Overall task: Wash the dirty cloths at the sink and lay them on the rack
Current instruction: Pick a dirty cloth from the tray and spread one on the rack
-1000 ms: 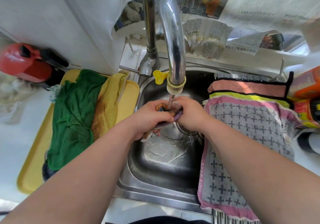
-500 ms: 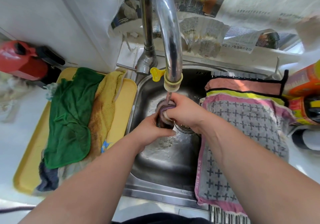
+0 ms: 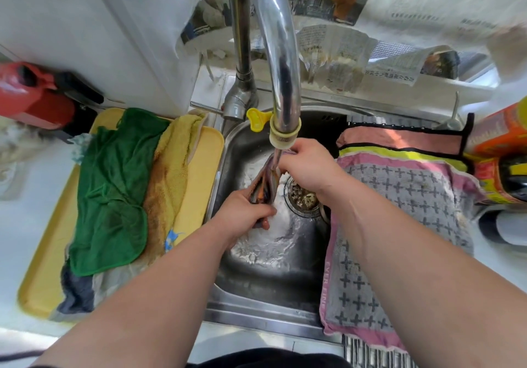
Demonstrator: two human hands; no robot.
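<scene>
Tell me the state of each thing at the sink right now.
Tap, running.
Striped cloth, wet, stretched under the tap.
Left hand, grips its lower end.
Right hand, grips its upper end.
Green cloth, crumpled on yellow tray.
Grey cloth, spread over rack.

White counter (image 3: 20, 236), newspaper-lined sill (image 3: 427, 87), bright daylight

white counter (image 3: 25, 219) | yellow tray (image 3: 196, 193) left of sink (image 3: 256, 320) | cloth-draped rack (image 3: 370, 353) right

Both hands, left (image 3: 243, 213) and right (image 3: 306, 169), hold a striped cloth (image 3: 266, 182) stretched under the running tap (image 3: 281, 82).
</scene>
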